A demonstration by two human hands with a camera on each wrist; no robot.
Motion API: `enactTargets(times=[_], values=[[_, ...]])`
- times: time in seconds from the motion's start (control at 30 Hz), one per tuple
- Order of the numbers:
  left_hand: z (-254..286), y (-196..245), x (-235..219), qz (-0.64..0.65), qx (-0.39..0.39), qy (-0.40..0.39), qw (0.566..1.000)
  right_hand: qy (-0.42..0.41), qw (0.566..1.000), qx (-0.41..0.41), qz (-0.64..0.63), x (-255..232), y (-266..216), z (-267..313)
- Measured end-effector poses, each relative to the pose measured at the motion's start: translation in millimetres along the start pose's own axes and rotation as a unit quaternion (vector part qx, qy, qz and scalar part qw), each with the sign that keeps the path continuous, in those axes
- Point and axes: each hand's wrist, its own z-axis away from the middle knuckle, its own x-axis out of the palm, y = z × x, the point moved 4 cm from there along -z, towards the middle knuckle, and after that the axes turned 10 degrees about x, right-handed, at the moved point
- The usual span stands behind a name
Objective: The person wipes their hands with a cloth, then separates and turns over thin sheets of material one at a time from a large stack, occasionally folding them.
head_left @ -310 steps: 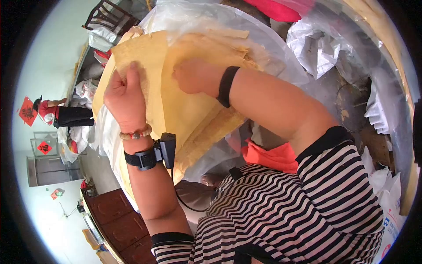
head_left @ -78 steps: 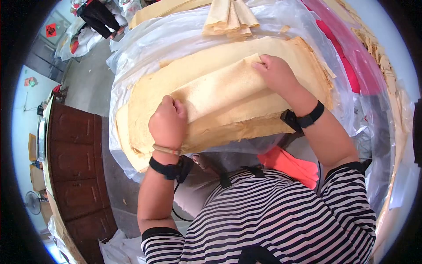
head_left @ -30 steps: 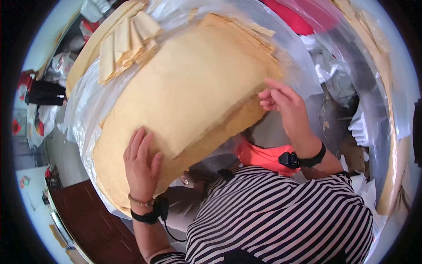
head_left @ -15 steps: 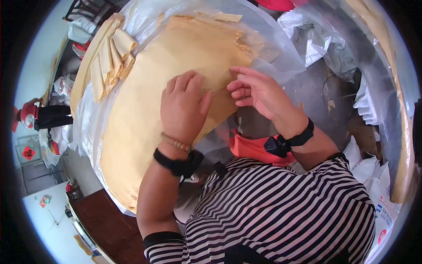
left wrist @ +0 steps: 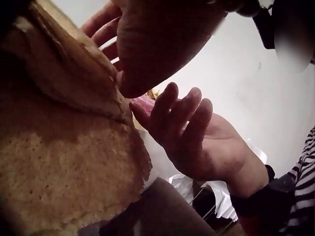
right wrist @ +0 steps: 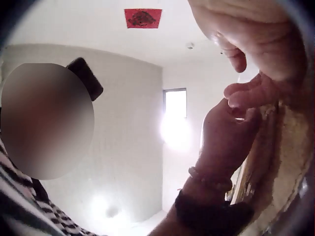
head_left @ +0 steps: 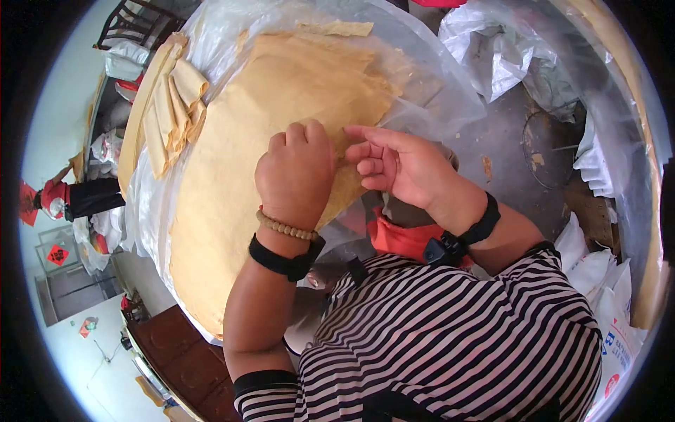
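Observation:
A thick stack of thin tan sheets (head_left: 239,141), with ragged edges and a pitted surface, lies in front of the person. At its near right edge, my left hand (head_left: 295,169) has its fingers bent down over the top sheet, the thumb at the sheet edge in the left wrist view; it pinches that edge. My right hand (head_left: 401,165) is beside it, palm turned inward, fingers loosely spread and the index fingertip right at the stack's edge (left wrist: 130,118). Layers at that edge stand slightly apart in the left wrist view.
Folded tan sheets (head_left: 172,116) rest on another pile at the far left. Clear plastic sheeting (head_left: 439,91) lies under and around the stack. An orange-red cloth (head_left: 397,235) is near the person's lap. White sacks (head_left: 605,302) lie at right. Another person (head_left: 81,197) stands by the left wall.
The earlier folded piece is no longer in the hands. My left hand slid from the stack's near left to its right edge and bent its fingers; the right hand came in beside it.

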Motion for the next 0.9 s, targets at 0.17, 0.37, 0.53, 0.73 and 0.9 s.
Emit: enactTargets(times=[0.17, 0.37, 0.53, 0.73, 0.9], values=[[-6.0, -6.2, -19.1, 0.026, -0.024, 0.100, 0.994, -0.045, 0.998, -0.027, 0.041, 21.3, -4.3, -3.9], [7.3, -39.4, -19.0, 0.124, -0.156, 0.124, 0.972, -0.024, 0.974, -0.065, 0.214, 52.3, -16.3, -13.0], [14.8, -73.7, -18.8, 0.234, -0.246, 0.085, 0.937, 0.029, 0.727, -0.381, 0.571, 80.8, -12.0, -24.0], [6.8, -83.1, -10.7, 0.104, -0.167, 0.015, 0.980, 0.126, 0.582, -0.352, 0.723, 88.5, -16.7, -43.7], [15.7, -131.7, -47.4, 0.211, -0.238, 0.072, 0.945, 0.129, 0.459, -0.414, 0.776, 110.3, -12.1, -57.7]])
